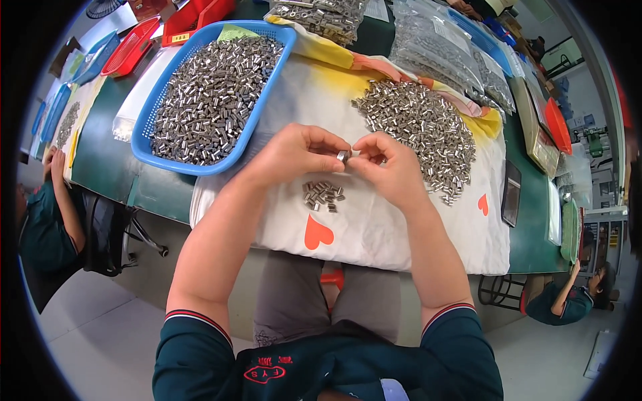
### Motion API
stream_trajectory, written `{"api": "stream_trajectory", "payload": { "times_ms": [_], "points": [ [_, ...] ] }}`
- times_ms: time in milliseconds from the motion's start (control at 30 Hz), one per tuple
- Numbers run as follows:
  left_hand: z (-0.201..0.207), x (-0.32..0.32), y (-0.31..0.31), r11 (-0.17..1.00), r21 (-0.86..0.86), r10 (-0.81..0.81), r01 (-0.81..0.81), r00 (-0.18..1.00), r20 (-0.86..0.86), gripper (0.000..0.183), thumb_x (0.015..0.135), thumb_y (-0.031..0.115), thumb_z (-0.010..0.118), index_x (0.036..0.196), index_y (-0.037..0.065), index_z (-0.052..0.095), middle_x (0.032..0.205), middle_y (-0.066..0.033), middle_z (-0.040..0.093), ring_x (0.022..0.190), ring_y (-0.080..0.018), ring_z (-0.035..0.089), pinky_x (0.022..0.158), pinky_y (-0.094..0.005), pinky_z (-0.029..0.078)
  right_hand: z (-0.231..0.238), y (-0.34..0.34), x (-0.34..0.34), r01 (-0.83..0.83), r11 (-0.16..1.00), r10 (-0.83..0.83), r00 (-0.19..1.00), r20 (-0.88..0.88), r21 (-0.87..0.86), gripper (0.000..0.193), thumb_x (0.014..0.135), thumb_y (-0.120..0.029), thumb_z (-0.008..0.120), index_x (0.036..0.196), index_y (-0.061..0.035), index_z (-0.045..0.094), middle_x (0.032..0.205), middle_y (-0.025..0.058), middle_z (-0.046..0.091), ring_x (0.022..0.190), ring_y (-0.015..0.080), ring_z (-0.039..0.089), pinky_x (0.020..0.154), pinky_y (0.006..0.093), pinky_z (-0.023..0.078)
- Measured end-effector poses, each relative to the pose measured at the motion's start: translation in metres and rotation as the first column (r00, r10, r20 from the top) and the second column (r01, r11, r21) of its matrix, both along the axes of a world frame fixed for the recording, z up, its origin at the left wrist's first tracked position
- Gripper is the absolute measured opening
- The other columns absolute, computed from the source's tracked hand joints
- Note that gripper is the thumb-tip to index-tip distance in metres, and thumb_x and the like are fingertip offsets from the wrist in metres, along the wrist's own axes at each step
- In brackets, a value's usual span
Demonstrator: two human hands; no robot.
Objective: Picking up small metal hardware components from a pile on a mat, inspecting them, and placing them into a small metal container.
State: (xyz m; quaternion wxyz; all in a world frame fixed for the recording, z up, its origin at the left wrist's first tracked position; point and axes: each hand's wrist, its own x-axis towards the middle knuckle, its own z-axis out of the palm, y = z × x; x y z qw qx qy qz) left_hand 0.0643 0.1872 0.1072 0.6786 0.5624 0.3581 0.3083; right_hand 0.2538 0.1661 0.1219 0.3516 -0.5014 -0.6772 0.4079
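Note:
Both hands meet over the white cloth (394, 240). My left hand (291, 159) pinches a small shiny metal cylinder (343, 156) between thumb and fingertips. My right hand (391, 170) is closed, its fingertips right beside that cylinder; a metallic glint shows among its curled fingers, too small to make out. Just below the hands lies a small heap of short metal cylinders (323, 195). A far larger heap of the same cylinders (428, 130) spreads beyond my right hand. To the left, a blue plastic basket (182, 165) holds a great many more, with a pale green slip on top.
Bagged metal parts (435, 43) line the back of the green table (107, 157). A dark phone (511, 194) lies at the cloth's right edge. Red trays (132, 48) stand at the back left. Other people sit at far left and far right.

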Motion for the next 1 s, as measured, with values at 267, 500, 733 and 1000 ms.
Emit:
{"api": "stream_trajectory", "payload": {
  "times_ms": [267, 500, 733, 1000],
  "points": [
    [0.001, 0.0, 0.004, 0.988, -0.065, 0.144, -0.137, 0.983, 0.117, 0.029, 0.072, 0.002, 0.062, 0.099, -0.003, 0.055, 0.088, -0.0068, 0.06, 0.08, -0.0112, 0.057, 0.072, -0.0231, 0.046, -0.016, 0.0, -0.008, -0.14, 0.923, 0.016, 0.945, 0.328, 0.358, 0.011, 0.07, -0.013, 0.059, 0.074, -0.0026, 0.059, 0.069, 0.0058, 0.056, 0.067, 0.0203, 0.052, 0.062, 0.0322, 0.042],
    [-0.011, 0.0, 0.011, 0.97, -0.014, 0.242, -0.242, 0.965, 0.106, 0.028, 0.072, 0.0, 0.061, 0.099, -0.003, 0.056, 0.088, -0.0066, 0.059, 0.078, -0.011, 0.056, 0.07, -0.0221, 0.045, -0.022, -0.01, -0.027, -0.37, 0.779, 0.101, 0.871, 0.481, 0.506, 0.006, 0.069, -0.011, 0.058, 0.074, -0.0079, 0.059, 0.075, 0.0039, 0.053, 0.078, 0.0227, 0.048, 0.071, 0.034, 0.038],
    [-0.01, 0.003, 0.011, 0.972, 0.019, 0.23, -0.233, 0.969, 0.094, 0.028, 0.072, 0.002, 0.062, 0.099, -0.003, 0.056, 0.088, -0.0067, 0.06, 0.079, -0.0099, 0.056, 0.071, -0.0213, 0.045, -0.011, -0.007, -0.004, -0.305, 0.805, 0.063, 0.897, 0.438, 0.509, 0.005, 0.069, -0.009, 0.056, 0.072, -0.006, 0.058, 0.075, 0.0068, 0.055, 0.077, 0.024, 0.051, 0.069, 0.0347, 0.04],
    [-0.009, 0.0, 0.01, 0.979, 0.073, 0.19, -0.192, 0.981, 0.032, 0.028, 0.073, 0.004, 0.062, 0.099, -0.004, 0.056, 0.087, -0.0068, 0.061, 0.079, -0.0096, 0.057, 0.071, -0.0209, 0.045, -0.005, 0.021, 0.028, -0.156, 0.873, -0.215, 0.728, 0.651, 0.463, 0.005, 0.068, -0.009, 0.057, 0.068, -0.0049, 0.06, 0.069, 0.0109, 0.057, 0.071, 0.026, 0.054, 0.065, 0.037, 0.043]
  ]
}}
